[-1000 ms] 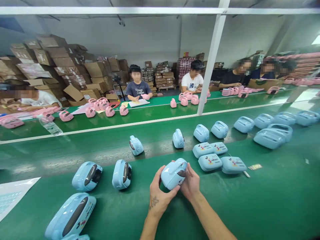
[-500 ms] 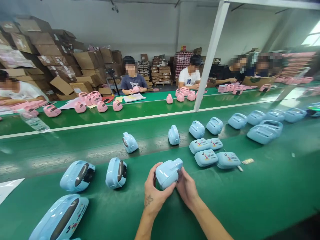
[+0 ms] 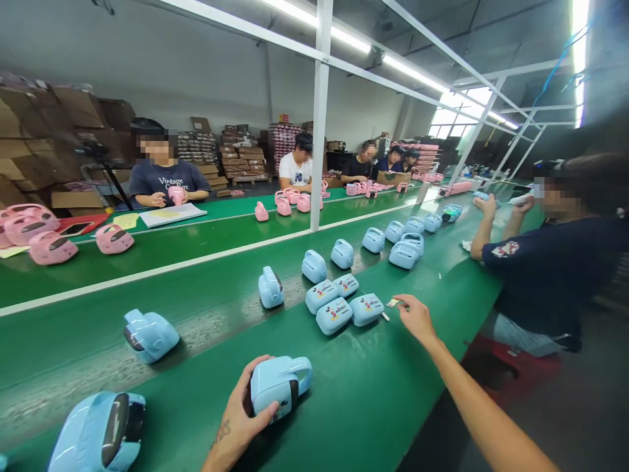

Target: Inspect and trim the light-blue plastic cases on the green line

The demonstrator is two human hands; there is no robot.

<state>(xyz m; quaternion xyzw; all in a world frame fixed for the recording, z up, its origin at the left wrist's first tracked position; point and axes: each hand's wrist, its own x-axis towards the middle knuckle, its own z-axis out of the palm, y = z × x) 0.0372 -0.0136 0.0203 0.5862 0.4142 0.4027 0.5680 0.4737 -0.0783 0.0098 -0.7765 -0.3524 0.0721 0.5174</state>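
- Left hand (image 3: pixel 243 416): partly closed, fingers curled round the back of a blue handled unit (image 3: pixel 274 387), thumb across its near face. Firm hold; palm spread to the width of the body.
- Held unit sits low over the near side of the green bench (image 3: pixel 354 393), handle pointing right, dark panel and part of a print showing. Whether its base touches the bench, cannot tell. Inside not visible.
- Right hand (image 3: pixel 415 318): reaching out over the bench, fingers bent and nearly together, tips at a small pale card (image 3: pixel 392 303). Pinched or merely touched, cannot tell.
- Just left of the card: four blue printed units (image 3: pixel 335 316) lying in a close cluster, Mickey prints up. White stick-like piece (image 3: pixel 385 316) beside the nearest right one.
- More blue units (image 3: pixel 314 266) strung along the bench beyond, handles up; a large one (image 3: pixel 98 432) at near left. Shells hide any contents.
- Cardboard boxes (image 3: pixel 29 124) stacked at far left; contents out of sight.
- Low carton (image 3: pixel 393 177) on the far bench before seated co-workers; its inside cannot be made out.
- Pink units (image 3: pixel 114 239) stand on the far line.
- Co-worker (image 3: pixel 555 255) at right holds a light-blue piece (image 3: pixel 484 196).
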